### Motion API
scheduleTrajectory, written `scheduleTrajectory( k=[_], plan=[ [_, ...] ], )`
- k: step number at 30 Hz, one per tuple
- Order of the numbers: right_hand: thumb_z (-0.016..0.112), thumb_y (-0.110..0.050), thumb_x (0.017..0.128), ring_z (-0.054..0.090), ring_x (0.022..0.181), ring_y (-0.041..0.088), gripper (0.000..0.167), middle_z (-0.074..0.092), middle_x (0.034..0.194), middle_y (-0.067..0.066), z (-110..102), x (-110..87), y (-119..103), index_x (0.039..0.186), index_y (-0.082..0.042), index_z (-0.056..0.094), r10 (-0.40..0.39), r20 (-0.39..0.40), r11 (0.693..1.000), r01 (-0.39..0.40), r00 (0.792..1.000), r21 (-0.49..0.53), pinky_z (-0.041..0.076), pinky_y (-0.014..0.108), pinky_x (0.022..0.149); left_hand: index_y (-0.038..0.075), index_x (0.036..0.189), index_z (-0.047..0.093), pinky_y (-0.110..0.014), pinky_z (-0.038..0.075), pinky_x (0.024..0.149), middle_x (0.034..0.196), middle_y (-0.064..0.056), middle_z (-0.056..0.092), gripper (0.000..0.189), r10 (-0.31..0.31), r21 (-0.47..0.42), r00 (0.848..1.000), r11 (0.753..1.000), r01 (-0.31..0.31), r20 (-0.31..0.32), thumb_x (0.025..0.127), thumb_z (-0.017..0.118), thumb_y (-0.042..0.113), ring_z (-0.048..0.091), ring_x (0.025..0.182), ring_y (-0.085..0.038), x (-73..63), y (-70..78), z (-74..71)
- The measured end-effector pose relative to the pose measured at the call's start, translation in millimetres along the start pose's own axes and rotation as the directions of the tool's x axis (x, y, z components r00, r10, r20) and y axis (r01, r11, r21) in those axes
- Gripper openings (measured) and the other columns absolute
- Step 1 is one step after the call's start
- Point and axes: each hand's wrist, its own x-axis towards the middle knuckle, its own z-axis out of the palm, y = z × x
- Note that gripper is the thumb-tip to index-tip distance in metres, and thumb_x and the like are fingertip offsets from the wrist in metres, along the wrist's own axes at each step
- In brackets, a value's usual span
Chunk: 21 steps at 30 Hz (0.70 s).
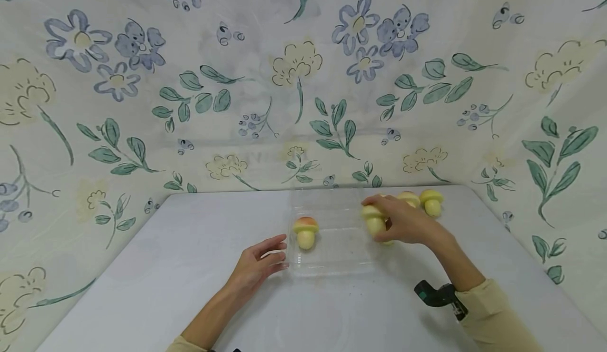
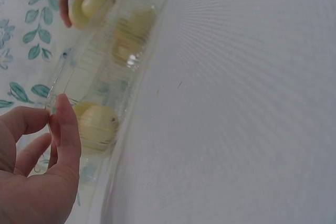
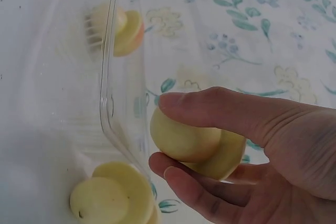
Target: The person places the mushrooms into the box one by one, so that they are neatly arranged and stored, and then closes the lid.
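While the right hand (image 1: pixel 404 221) grasps one yellow mushroom (image 1: pixel 377 226), thumb on one side and fingers on the other, the left hand (image 1: pixel 255 263) has its fingers loosely extended at the left wall of a clear plastic container (image 1: pixel 339 244); can't tell if that grip actually pinches the rim. Held piece is upright, cap up, stem down, at the container's right edge; left wrist view puts it above rim level. Inside the container: one orange-topped mushroom (image 1: pixel 305 235), stem toward the person, near the left wall. Another mushroom (image 3: pixel 102 200) is just beside the container's right corner, mostly hidden under the right hand in the head view. Two more, a partly covered mushroom (image 1: pixel 409 198) and a fully visible mushroom (image 1: pixel 431 203), are at back right on the white surface (image 1: pixel 180 252). Behind: floral cloth (image 1: pixel 265 99). Black device (image 1: pixel 438 295) at the right cuff.
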Motion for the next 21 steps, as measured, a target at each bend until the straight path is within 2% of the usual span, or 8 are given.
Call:
scheduleTrajectory(
  k=[4, 11, 21],
  plan=[
    [0.082, -0.016, 0.078, 0.054, 0.093, 0.019, 0.068, 0.059, 0.118, 0.007, 5, 4.6, -2, 0.138, -0.018, 0.049, 0.000, 0.012, 1.000, -0.001, 1.000, 0.015, 0.050, 0.028, 0.077, -0.005, 0.144, 0.042, -0.026, 0.059, 0.088, 0.121, -0.011, 0.053, 0.058, 0.004, -0.002, 1.000, 1.000, -0.004, 0.004, 0.091, 0.063, -0.002, 0.062, 0.091, -0.012, 0.5, -0.7, -0.5],
    [0.082, -0.015, 0.078, 0.053, 0.092, 0.018, 0.068, 0.059, 0.114, 0.005, 13, 11.8, -7, 0.138, -0.015, 0.049, -0.023, 0.028, 0.999, 0.022, 0.999, 0.040, 0.051, 0.027, 0.076, -0.005, 0.143, 0.043, -0.026, 0.059, 0.086, 0.120, -0.011, 0.053, 0.057, 0.006, -0.001, 1.000, 1.000, -0.006, 0.009, 0.090, 0.063, -0.002, 0.062, 0.090, -0.013, 0.0, -1.2, -1.4],
    [0.083, -0.022, 0.076, 0.053, 0.088, 0.016, 0.071, 0.060, 0.111, 0.004, 23, 27.6, -16, 0.139, -0.019, 0.050, -0.003, 0.057, 0.999, 0.006, 0.998, -0.042, 0.048, 0.028, 0.074, -0.005, 0.143, 0.044, -0.027, 0.059, 0.087, 0.119, -0.010, 0.054, 0.056, 0.017, -0.007, 1.000, 1.000, -0.017, 0.003, 0.090, 0.062, -0.003, 0.063, 0.091, -0.014, 1.9, -2.0, -0.6]
  ],
)
